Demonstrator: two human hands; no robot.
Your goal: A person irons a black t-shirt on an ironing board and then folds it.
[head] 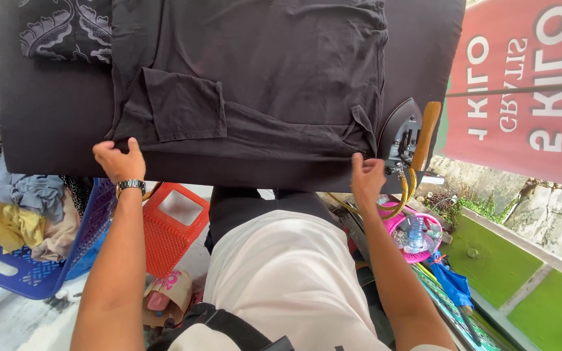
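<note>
We see a black T-shirt (255,71) spread flat on a dark padded counter (53,117), its long axis running left to right across our view, with the hem edge along the near side of the counter. One sleeve (183,104) is folded in over the body on the left part.

Our left hand (120,161) sits at the near left corner of the shirt, fingers curled down onto the fabric edge, thumb up; it looks like a pinch on the cloth, hand narrow. A wristwatch (131,186) is on that wrist. Our right hand (367,179) is at the near right corner of the shirt, fingers closed on or pressed against the hem; we cannot tell if the cloth is truly gripped there, as the fingertips are hidden by the counter's edge. Both hands are at the same near edge, well apart, the shirt lying away from them, up in the frame.

Just beside the right hand, further out, a clothes iron (403,133) with a wooden handle (425,130) stands on its side at the counter's right end, touching neither hand. The right hand is the nearer one to it.

A patterned dark cloth (66,29) lies folded at the far left corner. Below the counter, a blue basket (8,260) holds mixed laundry, and an orange basket (173,227) stands beside it.
</note>
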